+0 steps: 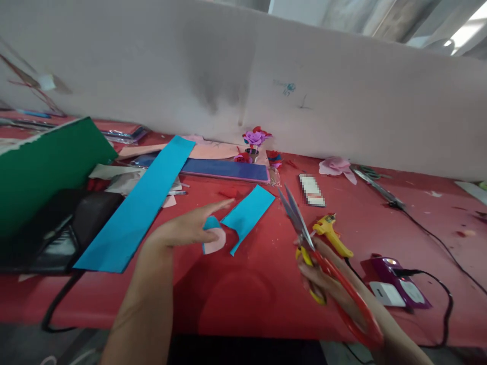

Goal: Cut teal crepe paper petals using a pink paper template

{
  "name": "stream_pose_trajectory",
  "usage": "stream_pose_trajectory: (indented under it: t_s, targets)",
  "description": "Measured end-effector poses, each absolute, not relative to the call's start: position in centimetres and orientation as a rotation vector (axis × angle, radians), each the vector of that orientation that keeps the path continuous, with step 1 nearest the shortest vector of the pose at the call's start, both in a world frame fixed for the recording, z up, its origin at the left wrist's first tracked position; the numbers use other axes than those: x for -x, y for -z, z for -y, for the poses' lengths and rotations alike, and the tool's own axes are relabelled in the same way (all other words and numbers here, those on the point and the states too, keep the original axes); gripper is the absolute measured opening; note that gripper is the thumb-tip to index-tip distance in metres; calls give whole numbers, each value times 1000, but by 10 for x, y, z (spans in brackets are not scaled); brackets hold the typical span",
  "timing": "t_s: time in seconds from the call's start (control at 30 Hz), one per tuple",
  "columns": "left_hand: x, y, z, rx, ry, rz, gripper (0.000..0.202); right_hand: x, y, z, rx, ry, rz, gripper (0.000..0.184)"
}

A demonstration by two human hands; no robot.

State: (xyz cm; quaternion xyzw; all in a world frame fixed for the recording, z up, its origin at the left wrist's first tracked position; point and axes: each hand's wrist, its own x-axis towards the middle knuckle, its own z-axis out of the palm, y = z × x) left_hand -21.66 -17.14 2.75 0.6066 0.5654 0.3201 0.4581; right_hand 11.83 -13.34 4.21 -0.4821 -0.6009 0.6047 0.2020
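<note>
My right hand (323, 271) grips a pair of scissors (299, 215) with red and yellow handles. Their blades stand slightly apart and point away from me. My left hand (190, 223) is over the table with its fingers stretched out and its thumb apart. By that thumb are a small rounded pink paper piece (216, 242) and a small blue piece (211, 222); whether the thumb presses on them I cannot tell. Just right of the fingertips lies a blue paper strip (249, 210) with a curved cut at its near end. A longer blue strip (140, 203) lies left of my left hand.
A yellow glue gun (333, 235) lies beyond my right hand, near a purple power socket box (395, 284) with a white plug and cables. Paper flowers (255, 138) stand at the back. On the left are a green sheet (53, 167) and a black bag (95, 218).
</note>
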Motion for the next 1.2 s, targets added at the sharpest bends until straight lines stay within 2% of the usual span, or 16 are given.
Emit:
stream_pose_trajectory:
  t_s: [0.07,0.2,0.47,0.6,0.8,1.07,1.2]
  targets:
    - [203,-45,168,-1578,-830,-1282,84,-92,-46,122,1171,-1717,1715,36]
    - [177,-60,148,-1571,-889,-1107,92,-39,-43,94,843,-1920,1593,47]
    - [167,-43,129,-1429,-941,-988,95,-23,-15,83,768,-1969,1493,42]
    - [156,-27,124,-1146,-1139,-1061,83,-21,6,77,791,-1819,1315,45]
    - [105,-7,114,-454,-1426,-960,43,-26,12,65,889,-1477,1094,41]
    - [57,-8,112,-353,-1758,-1040,23,-25,6,75,937,-1279,1131,34]
    - [80,-10,111,-271,-1811,-1001,25,-24,5,81,882,-1465,1215,35]
